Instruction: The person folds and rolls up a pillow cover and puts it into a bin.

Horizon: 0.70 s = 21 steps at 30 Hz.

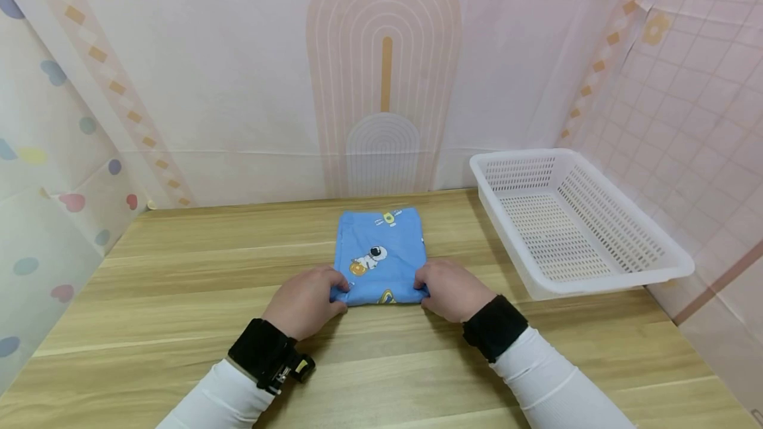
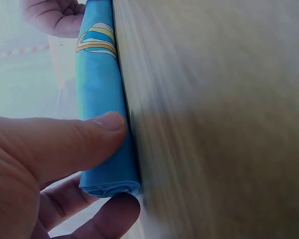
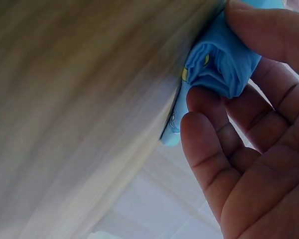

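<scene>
A folded blue cloth (image 1: 381,257) with a cartoon astronaut print lies flat on the wooden table. Its near edge is rolled into a thick fold, and the layers show at the roll's end in both wrist views. My left hand (image 1: 306,301) grips the near left corner, with the thumb on the roll's near side and fingers at its end. At the near right corner, my right hand (image 1: 456,288) holds the other end of the roll between thumb and curled fingers. What garment or cloth it is cannot be told.
A white plastic basket (image 1: 524,263) with slotted walls stands at the right of the table (image 1: 179,323); nothing shows inside it. Patterned hangings (image 1: 238,71) close off the back and both sides. Black straps sit on both wrists.
</scene>
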Motion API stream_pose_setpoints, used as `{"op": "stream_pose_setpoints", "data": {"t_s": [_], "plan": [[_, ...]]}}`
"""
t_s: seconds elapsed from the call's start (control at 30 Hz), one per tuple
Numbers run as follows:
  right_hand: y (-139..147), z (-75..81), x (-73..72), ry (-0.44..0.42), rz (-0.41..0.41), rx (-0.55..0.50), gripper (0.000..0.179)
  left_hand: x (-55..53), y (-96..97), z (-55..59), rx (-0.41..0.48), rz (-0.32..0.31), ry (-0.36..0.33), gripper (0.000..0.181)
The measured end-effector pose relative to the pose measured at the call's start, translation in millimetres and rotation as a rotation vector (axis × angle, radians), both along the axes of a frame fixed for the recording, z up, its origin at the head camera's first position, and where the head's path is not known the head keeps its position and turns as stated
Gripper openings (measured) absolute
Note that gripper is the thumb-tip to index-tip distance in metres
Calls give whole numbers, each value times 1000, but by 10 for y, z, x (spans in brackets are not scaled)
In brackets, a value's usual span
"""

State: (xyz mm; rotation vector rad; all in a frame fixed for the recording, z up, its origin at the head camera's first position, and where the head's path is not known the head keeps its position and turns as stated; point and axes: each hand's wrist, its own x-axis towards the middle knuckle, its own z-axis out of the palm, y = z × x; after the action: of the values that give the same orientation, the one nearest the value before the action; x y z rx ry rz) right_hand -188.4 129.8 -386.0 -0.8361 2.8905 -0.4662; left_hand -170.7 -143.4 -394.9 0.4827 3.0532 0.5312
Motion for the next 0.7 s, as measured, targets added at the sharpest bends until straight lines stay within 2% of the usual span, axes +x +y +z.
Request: {"op": "stream_pose_setpoints", "data": {"t_s": [0.33,0.7], "plan": [[5,10,20,5,-10,13,14,11,9,19,-11,14,-25,18],[24,12,40,8,25,16,15,8,5,29,-19,-1,-42,18]]}}
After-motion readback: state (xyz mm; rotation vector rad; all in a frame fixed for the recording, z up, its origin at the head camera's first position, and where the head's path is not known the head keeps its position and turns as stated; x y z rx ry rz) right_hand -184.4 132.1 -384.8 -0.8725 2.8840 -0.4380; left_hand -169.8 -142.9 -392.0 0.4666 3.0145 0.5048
